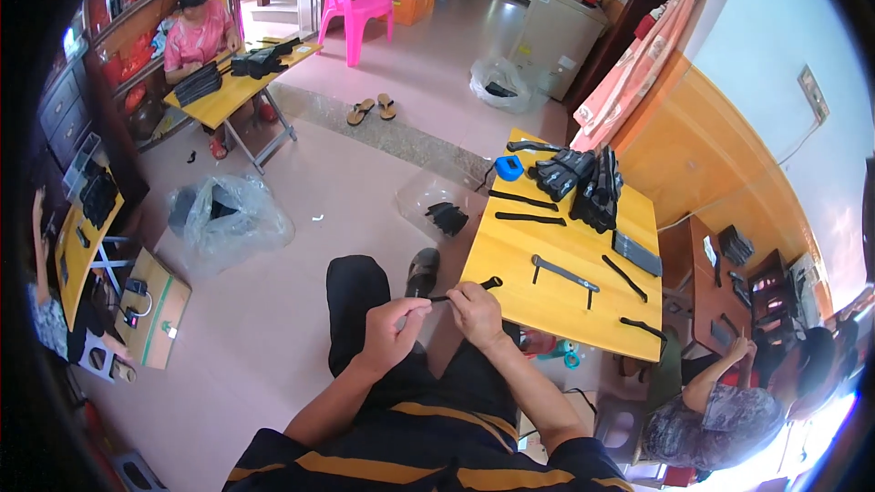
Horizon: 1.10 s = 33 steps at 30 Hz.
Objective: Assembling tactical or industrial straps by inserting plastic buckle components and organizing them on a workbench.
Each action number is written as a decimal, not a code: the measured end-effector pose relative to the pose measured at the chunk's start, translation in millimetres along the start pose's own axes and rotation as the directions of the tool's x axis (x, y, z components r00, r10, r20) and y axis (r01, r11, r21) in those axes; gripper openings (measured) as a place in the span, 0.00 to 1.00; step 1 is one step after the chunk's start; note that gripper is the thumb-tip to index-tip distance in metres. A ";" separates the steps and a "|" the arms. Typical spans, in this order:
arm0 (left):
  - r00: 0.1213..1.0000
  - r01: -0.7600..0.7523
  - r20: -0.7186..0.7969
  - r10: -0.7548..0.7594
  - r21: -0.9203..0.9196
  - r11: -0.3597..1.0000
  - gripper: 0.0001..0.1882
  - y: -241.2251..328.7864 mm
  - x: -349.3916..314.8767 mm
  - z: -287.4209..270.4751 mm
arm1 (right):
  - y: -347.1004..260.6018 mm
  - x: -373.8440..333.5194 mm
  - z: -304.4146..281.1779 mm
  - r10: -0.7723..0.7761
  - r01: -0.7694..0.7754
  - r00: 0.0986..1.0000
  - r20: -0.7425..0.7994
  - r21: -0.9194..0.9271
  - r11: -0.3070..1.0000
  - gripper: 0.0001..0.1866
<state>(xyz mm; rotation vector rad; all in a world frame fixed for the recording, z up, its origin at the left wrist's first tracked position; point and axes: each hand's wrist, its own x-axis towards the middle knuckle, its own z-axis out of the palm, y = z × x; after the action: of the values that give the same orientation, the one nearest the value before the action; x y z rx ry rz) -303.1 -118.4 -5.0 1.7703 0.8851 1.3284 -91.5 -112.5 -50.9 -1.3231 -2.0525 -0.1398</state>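
Observation:
My left hand (pixel 394 332) and my right hand (pixel 478 317) are closed on a thin black strap (pixel 440 299) above my lap, at the near left corner of the yellow table (pixel 547 314). One end of the strap, with a loop-like tip, sticks out past my right hand. On the table lie several loose black strips (pixel 530 218) and a grey-black band (pixel 567 273) with two thin prongs pointing toward me. Bundles of black straps (pixel 597 191) are heaped at the far right, beside a small blue rounded object (pixel 509 167).
A clear plastic container (pixel 410 203) with black pieces stands on the floor left of the table. Farther left sits a plastic bag (pixel 241 223). Other people work at a left table (pixel 228 105) and at the right (pixel 711 419). A pink chair (pixel 351 5) stands behind.

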 end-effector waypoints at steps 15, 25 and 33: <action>0.831 0.502 0.411 -0.376 -0.258 0.826 0.22 10.8 9.5 55.3 | -14.8 17.7 -71.3 0.790 0.090 0.577 0.209 0.945 -0.316 0.04; 0.740 0.653 0.482 -0.470 -0.344 0.675 0.14 -3.6 29.2 91.3 | 7.1 -38.3 -83.3 0.872 -0.018 0.445 0.207 0.975 -0.222 0.05; 0.741 0.627 0.475 -0.474 -0.238 0.742 0.13 -9.3 61.3 122.9 | 34.8 -70.7 -99.2 0.945 -0.173 0.323 0.058 0.985 -0.001 0.09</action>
<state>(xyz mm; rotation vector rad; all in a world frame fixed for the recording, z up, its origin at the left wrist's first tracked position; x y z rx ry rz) -171.0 -80.1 -8.3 1.2374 0.7799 0.6538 3.3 -192.9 -26.3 -1.0102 -0.3323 0.7898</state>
